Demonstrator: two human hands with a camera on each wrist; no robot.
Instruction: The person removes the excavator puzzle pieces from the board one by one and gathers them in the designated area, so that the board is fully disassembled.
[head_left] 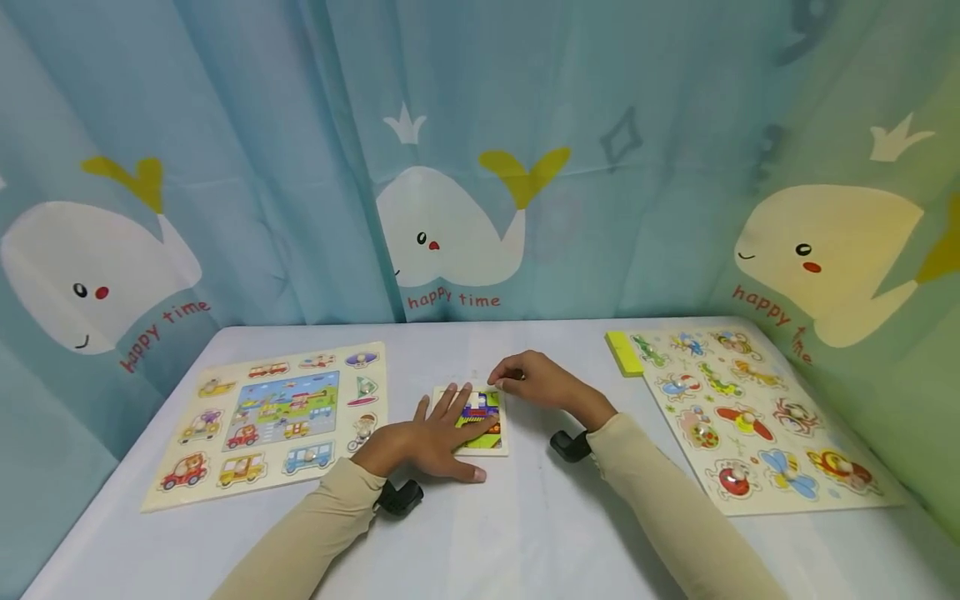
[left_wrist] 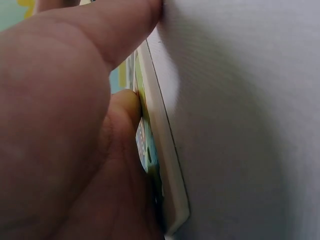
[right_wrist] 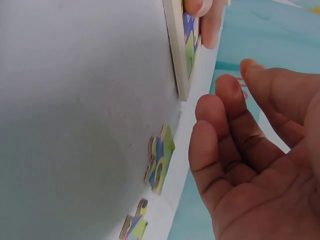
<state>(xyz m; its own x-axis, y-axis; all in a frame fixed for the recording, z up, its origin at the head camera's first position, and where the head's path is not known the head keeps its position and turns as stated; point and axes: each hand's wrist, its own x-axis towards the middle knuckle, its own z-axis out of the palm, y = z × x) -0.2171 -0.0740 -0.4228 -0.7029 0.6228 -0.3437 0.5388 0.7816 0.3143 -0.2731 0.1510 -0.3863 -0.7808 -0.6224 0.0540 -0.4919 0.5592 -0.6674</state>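
Note:
A small wooden jigsaw puzzle (head_left: 491, 450) with a pale frame and a colourful picture lies mid-table. My left hand (head_left: 438, 437) rests over its left side with fingers spread, covering part of the picture. From low down, the left wrist view shows the frame's edge (left_wrist: 167, 165) beside that hand. Close to the puzzle's far right corner is my right hand (head_left: 536, 379), its fingers loosely bent. Nothing shows between those fingers in the right wrist view. Two loose puzzle pieces, one green and blue (right_wrist: 161, 160) and another (right_wrist: 135, 223) cut off by the image's bottom edge, lie past the hand.
At the left lies a large knob puzzle board (head_left: 281, 479) with vehicles. A board of insects (head_left: 750, 450) lies at the right, with a yellow block (head_left: 624, 353) by its far left corner. A whale-print curtain (head_left: 637, 250) hangs behind the white table (head_left: 517, 533).

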